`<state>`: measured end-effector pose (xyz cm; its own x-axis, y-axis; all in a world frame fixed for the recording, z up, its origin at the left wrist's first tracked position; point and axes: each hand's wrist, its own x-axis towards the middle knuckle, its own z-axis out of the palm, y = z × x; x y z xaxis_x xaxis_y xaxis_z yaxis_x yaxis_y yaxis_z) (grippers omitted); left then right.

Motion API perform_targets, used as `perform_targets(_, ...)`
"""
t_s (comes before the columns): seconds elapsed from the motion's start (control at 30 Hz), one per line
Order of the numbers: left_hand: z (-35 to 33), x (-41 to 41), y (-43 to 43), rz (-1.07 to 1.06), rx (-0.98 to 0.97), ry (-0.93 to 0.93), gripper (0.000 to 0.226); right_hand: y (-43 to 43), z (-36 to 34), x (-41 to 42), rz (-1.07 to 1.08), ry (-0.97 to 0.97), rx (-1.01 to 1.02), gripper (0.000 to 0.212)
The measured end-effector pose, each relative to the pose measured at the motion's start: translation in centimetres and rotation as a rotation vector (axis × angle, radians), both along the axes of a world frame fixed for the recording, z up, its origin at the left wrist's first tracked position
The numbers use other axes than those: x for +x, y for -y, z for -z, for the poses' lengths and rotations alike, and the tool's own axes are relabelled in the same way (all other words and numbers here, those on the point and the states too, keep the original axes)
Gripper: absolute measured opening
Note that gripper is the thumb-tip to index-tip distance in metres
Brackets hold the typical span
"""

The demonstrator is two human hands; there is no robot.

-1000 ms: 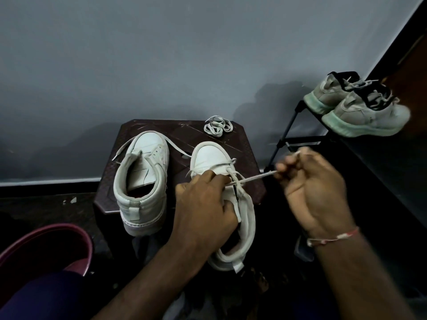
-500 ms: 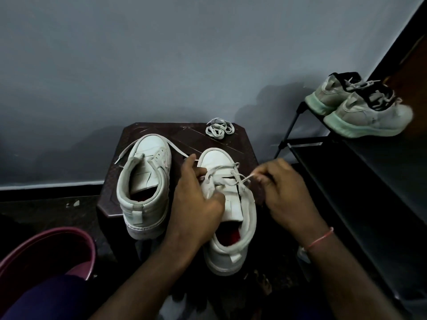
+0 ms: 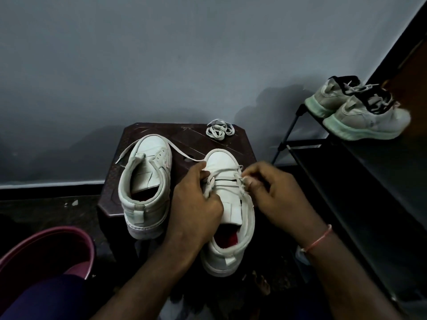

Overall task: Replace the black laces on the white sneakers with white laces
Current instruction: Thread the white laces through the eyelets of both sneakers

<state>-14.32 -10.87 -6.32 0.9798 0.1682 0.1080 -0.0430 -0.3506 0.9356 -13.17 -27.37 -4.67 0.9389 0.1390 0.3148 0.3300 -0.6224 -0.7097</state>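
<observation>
Hands [image 3: 196, 204] gripping sneaker [image 3: 219, 158], pinching white lace [image 3: 224, 174]

Before you stands a dark brown bench [image 3: 184, 135] with the left sneaker [image 3: 145, 188] upright on it, toe to the wall, and a coiled bundle of laces [image 3: 219, 131] near its far right corner. The right sneaker [image 3: 228, 227] lies beside the first, heel out past the near edge. A white lace [image 3: 182, 154] trails across the bench between them.
</observation>
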Motion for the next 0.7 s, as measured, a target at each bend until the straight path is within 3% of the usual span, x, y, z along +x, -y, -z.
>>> perform_targets(0.2,0.3,0.0,-0.2,0.039,0.196,0.01,0.068,-2.0,-0.1,-1.8,0.068,0.054,-0.372,0.006)
perform_targets(0.4,0.9,0.0,-0.1,0.031,0.271,0.037,0.066,-1.7,-0.3,-2.0,0.097,-0.008,-0.394,0.008)
perform_targets(0.6,0.9,0.1,0.0,0.043,0.34,0.079,0.073,0.8,0.9,-0.7,0.075,0.056,-0.472,0.019)
perform_targets(0.7,1.1,0.6,-0.3,0.044,0.291,0.056,0.072,4.2,1.1,0.8,0.35,0.118,-0.36,0.019)
